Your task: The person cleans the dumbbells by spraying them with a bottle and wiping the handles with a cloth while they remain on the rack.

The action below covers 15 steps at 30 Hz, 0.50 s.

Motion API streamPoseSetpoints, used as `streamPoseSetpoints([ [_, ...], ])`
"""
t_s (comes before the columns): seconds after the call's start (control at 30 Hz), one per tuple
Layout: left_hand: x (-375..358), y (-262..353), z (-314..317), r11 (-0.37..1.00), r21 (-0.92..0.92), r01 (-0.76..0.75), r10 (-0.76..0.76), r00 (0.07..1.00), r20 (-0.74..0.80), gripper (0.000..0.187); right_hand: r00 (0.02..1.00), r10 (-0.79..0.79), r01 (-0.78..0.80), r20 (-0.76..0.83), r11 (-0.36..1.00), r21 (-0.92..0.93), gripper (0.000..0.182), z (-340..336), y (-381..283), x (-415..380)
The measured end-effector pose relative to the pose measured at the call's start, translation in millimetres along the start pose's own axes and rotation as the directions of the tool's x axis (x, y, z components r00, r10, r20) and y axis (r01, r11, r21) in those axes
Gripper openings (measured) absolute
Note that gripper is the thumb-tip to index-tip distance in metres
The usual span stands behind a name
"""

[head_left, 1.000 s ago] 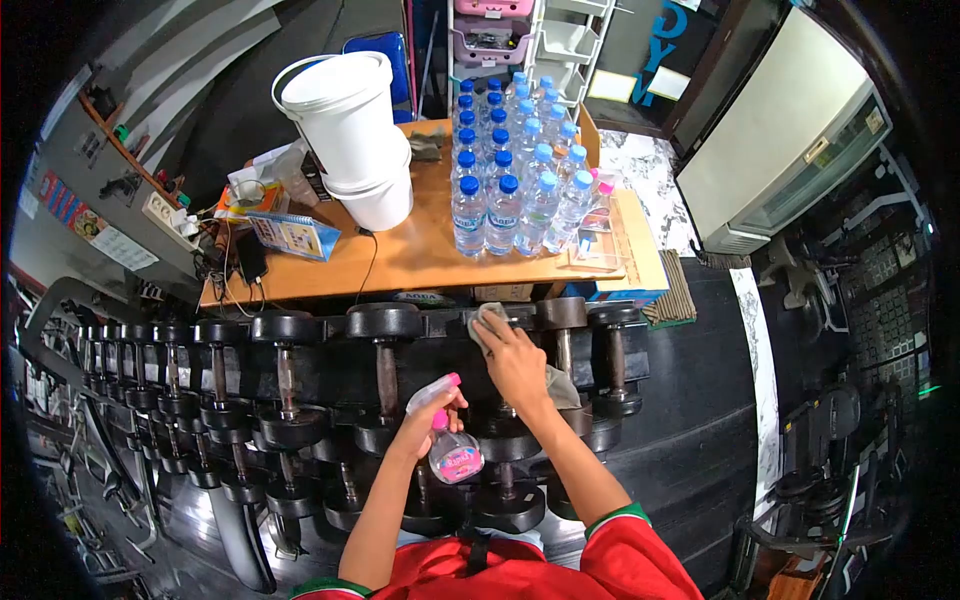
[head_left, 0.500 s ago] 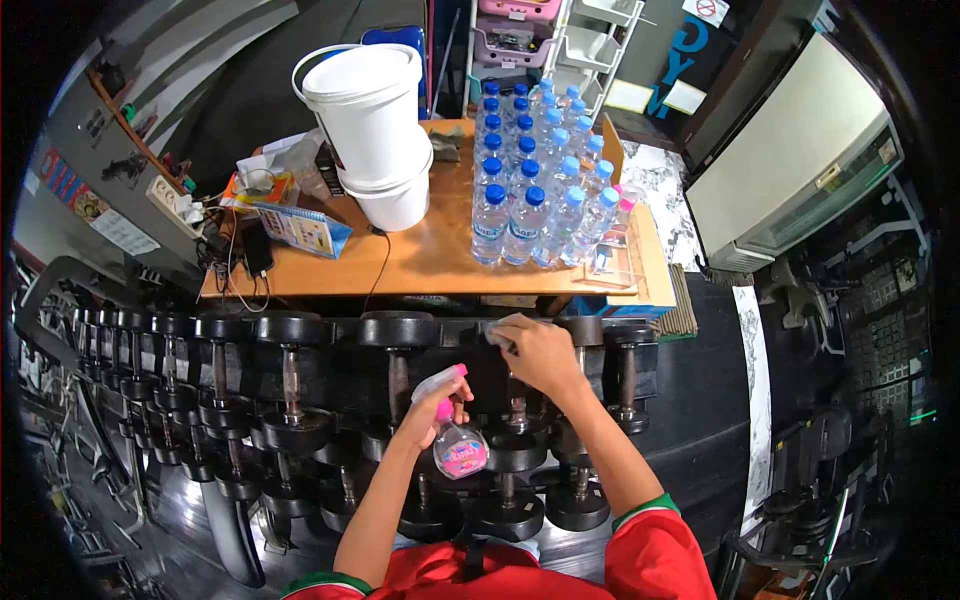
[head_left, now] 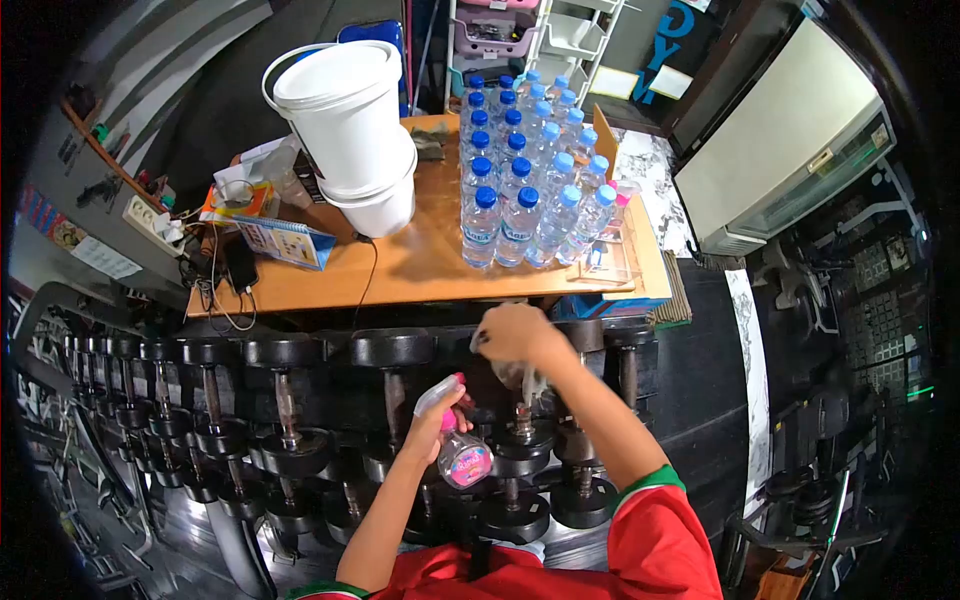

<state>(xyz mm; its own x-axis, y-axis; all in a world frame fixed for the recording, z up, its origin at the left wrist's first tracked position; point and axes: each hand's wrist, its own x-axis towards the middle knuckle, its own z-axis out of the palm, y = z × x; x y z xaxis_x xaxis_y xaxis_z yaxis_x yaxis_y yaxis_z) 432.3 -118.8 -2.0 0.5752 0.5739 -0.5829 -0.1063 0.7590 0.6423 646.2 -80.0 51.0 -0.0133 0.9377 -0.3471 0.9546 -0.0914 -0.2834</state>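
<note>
Cloth, seemingly soft and limp, was clenched in the right hand, best gripped bunched. The spray bottle, probably light, was grasped near its neck by the left hand.

Two white plastic buckets are standing stacked on an orange-brown table, beside rows of blue-capped water bottles. A desk calendar is standing near a smartphone. Beyond the table, a tiered storage cart is holding baskets; a glass-fronted refrigerator is standing apart.
</note>
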Motion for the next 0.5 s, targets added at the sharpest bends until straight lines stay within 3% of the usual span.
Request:
streamPoseSetpoints([
  [0.07, 8.7, 1.0, 2.3, 0.997, 0.009, -0.075, 0.075, 0.996, 0.042, 0.03, 0.998, -0.042, 0.054, -0.055, 0.97, 0.239, 0.029, -13.2, 37.1, -9.3],
  [0.2, 25.1, 9.3, 9.0, 0.998, 0.025, -0.051, 0.048, 0.994, 0.093, 0.028, 0.999, 0.018, -0.028, 0.05, 0.975, 0.219, 0.035, -15.1, 78.9, -14.1],
  [0.27, 28.6, 11.0, 10.2, 0.998, 0.044, -0.039, 0.034, 0.993, 0.115, 0.029, 0.987, -0.014, -0.005, 0.162, 0.993, 0.116, 0.041, 2.2, 83.0, -4.9],
  [0.37, 31.3, 10.3, 9.1, 0.996, 0.086, -0.026, 0.014, 0.991, 0.129, 0.031, 0.968, 0.024, -0.057, 0.252, 0.991, 0.124, 0.047, 0.2, 70.2, 8.2],
  [0.4, 31.1, 11.4, 9.8, 0.996, 0.082, -0.024, 0.013, 0.991, 0.132, 0.031, 0.96, -0.041, -0.022, 0.277, 0.975, 0.222, 0.052, -4.0, 70.6, 9.8],
  [0.5, 29.5, 15.3, 13.4, 0.996, 0.088, -0.012, 0.0, 0.992, 0.128, 0.031, 0.935, -0.09, 0.03, 0.342, 0.983, 0.179, 0.055, -15.9, 67.8, 8.1],
])
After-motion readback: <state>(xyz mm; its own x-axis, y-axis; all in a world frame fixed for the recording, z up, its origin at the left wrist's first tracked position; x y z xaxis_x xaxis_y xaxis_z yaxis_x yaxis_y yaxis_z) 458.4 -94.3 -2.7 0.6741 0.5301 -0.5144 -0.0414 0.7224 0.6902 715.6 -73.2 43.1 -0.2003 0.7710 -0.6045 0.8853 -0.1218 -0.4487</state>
